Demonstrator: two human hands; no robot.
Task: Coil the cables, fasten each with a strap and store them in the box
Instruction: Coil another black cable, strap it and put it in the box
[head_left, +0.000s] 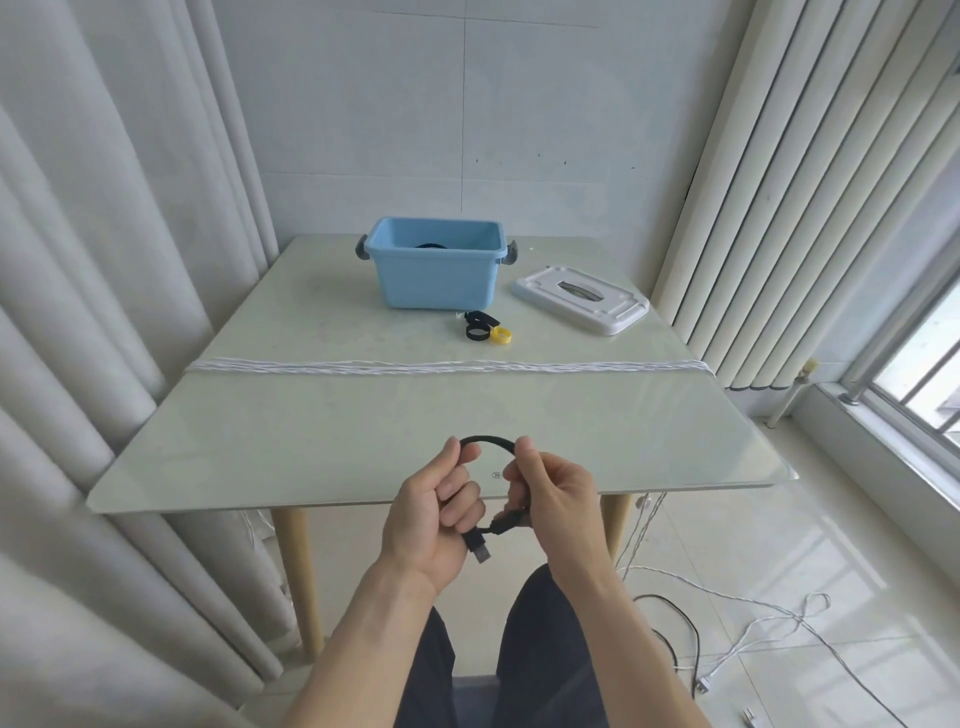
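The left hand (434, 512) holds one side of a short black cable (488, 441) over the near edge of the bench (311, 447). Its fingers (462, 501) are curled round the cable, and a flat plug (479, 550) pokes out below them. The cable bends up in a loop from this hand across to the right hand (553, 501), so its long way runs left to right between the two hands. The right hand pinches the other side of the loop, with a second plug (506, 521) under it. Both hands are just as near to the cable. I think the coil is almost made and needs a strap next.

The straps (485, 328), black ones and a yellow one, lie past the middle of the bench, straight ahead. Just behind them, near the far edge, stands the blue box (436, 283) with something dark inside. Its white lid (582, 300) lies to the right.

A white cord (447, 366) stretches across the bench from side to side. Curtains hang on both sides, and loose wires lie on the floor by the window.
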